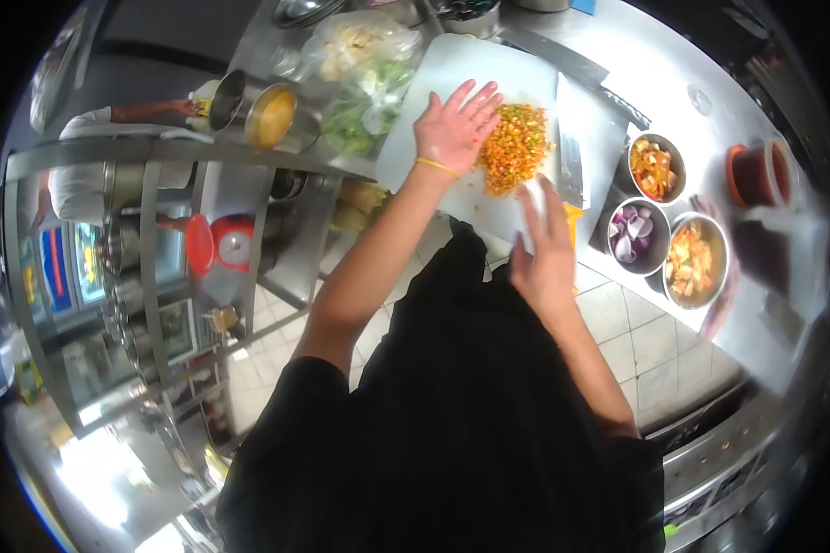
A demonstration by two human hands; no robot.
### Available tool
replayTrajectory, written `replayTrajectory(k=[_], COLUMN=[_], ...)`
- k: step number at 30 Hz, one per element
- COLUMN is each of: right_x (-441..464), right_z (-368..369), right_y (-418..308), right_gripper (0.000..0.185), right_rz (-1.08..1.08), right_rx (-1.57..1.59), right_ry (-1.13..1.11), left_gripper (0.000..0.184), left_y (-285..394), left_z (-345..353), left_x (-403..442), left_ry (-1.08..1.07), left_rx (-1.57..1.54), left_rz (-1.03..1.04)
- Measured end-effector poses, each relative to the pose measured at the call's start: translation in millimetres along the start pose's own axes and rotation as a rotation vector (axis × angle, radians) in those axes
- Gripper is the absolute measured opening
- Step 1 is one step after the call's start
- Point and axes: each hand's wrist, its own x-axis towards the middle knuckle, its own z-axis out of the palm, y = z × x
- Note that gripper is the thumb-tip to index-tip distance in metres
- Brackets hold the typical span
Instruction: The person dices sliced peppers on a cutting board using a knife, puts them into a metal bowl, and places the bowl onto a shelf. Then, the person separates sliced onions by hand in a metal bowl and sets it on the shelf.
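The left hand (454, 134), wearing a thin yellow wristband (438, 168), is opening wide, palm facing up and fingers spread, holding nothing visible; its fingers are reaching the left edge of a heap of finely chopped orange and green vegetables (516, 152). The right hand (544, 253) is hovering near the lower edge, fingers loosely extended; it is blurring, so it seems to be gripping nothing. From the left, a round metal pot (302, 124) is holding orange-yellow liquid (269, 118), and a clear plastic bag of green leaves (364, 111) is sitting beside a white rectangular cutting board (452, 60). The heap is lying on this board, with a broad metal blade (570, 157) resting at its right. Farther right, three round metal bowls (606, 219) are standing close together, one containing purple onion pieces (630, 229), two containing orange chunks (653, 170)
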Motion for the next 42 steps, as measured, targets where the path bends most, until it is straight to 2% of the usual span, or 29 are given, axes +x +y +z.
replayTrajectory(k=[1, 3, 4, 5, 6, 7, 8, 10, 11, 13, 14, 15, 16, 17, 19, 20, 21, 22, 24, 25, 26, 28, 30, 34, 36, 38, 39, 40, 42], right_x=[12, 42, 49, 55, 62, 71, 63, 59, 64, 92, 105, 117, 128, 146, 181, 194, 201, 206, 226, 234, 260, 293, 312, 330, 340, 358, 369, 397, 395], right_z=[8, 28, 51, 59, 67, 67, 58, 45, 41, 42, 37, 26, 19, 17, 17, 18, 21, 20, 30, 39, 52, 75, 85, 103, 111, 125, 134, 142, 149], right_y=[-9, -14, 5, 28, 50, 64, 65, 54, 40, 1, -26, -72, -115, -150, -221, -265, -319, -374, -474, -521, -566, -642, -693, -773, -813, -855, -874, -896, -911], right_gripper=[0.075, 0.08, 0.072, 0.066, 0.059, 0.061, 0.063, 0.067, 0.068, 0.063, 0.06, 0.052, 0.049, 0.048, 0.044, 0.04, 0.034, 0.028, 0.02, 0.021, 0.019, 0.01, 0.012, 0.014, 0.018, 0.026, 0.036, 0.036, 0.036], right_rz=[-0.126, -0.336, -0.283, -0.322, -0.361, -0.355, -0.33, -0.263, -0.256, -0.389, -0.485, -0.606, -0.637, -0.753, -0.994, -1.123, -1.23, -1.321, -1.492, -1.453, -1.667, -1.655, -1.614, -1.633, -1.517, -1.48, -1.415, -1.562, -1.461], right_rx=[-0.048, -0.181, -0.077, -0.099, -0.121, -0.187, -0.276, -0.375, -0.386, -0.237, -0.201, -0.24, -0.162, -0.146, -0.055, 0.023, 0.09, 0.15, 0.137, 0.142, 0.208, 0.104, 0.001, 0.029, -0.034, -0.067, -0.033, -0.063, -0.128], right_ry=[-0.049, -0.159, -0.109, -0.109, -0.107, -0.116, -0.121, -0.13, -0.134, -0.126, -0.135, -0.029, -0.015, 0.014, 0.049, 0.056, 0.081, 0.112, 0.235, 0.247, 0.346, 0.437, 0.217, 0.152, 0.12, -0.054, -0.174, -0.27, -0.344], left_gripper=[0.072, 0.075, 0.078, 0.074, 0.069, 0.068, 0.068, 0.065, 0.062, 0.063, 0.067, 0.068, 0.066, 0.069, 0.057, 0.056, 0.056, 0.055, 0.054, 0.053, 0.053, 0.052, 0.051, 0.049, 0.048, 0.047, 0.047, 0.046, 0.045], left_y=[-3, -21, -17, -11, -24, -12, -9, 1, 9, -21, 24, 20, 42, 44, -34, -22, -3, 5, 24, 29, 29, 29, 29, 46, 63, 80, 89, 97, 113], left_z=[8, -24, 18, 17, -2, 3, -4, -15, -22, -140, -94, -126, -120, -143, -334, -332, -333, -348, -374, -382, -396, -418, -433, -460, -473, -485, -490, -494, -501], left_x=[-3, 12, -12, -22, -15, -24, -23, -38, -49, -17, -104, -124, -176, -209, -229, -265, -288, -304, -340, -359, -374, -407, -437, -478, -487, -492, -494, -493, -492], left_ry=[0.021, -0.57, -0.209, -0.199, -0.196, -0.181, -0.239, -0.255, -0.301, -0.559, -0.509, -0.512, -0.486, -0.286, -0.401, -0.053, 0.217, 0.37, 0.545, 0.586, 0.617, 0.649, 0.669, 0.777, 0.843, 0.9, 0.922, 0.941, 0.963], left_rx=[-0.031, -0.516, -0.101, 0.07, -0.023, 0.009, 0.048, 0.412, 0.538, -0.072, 0.323, 0.25, 0.534, 0.796, 1.161, 1.297, 1.304, 1.269, 1.225, 1.205, 1.189, 1.174, 1.16, 1.115, 1.079, 1.052, 1.041, 1.034, 1.024], left_rz=[-0.004, -0.094, 0.048, 0.036, 0.073, 0.061, 0.153, 0.276, 0.238, -0.063, -0.002, -0.093, -0.066, -0.157, 0.085, -0.103, -0.242, -0.302, -0.373, -0.412, -0.443, -0.513, -0.574, -0.599, -0.574, -0.546, -0.533, -0.521, -0.483])
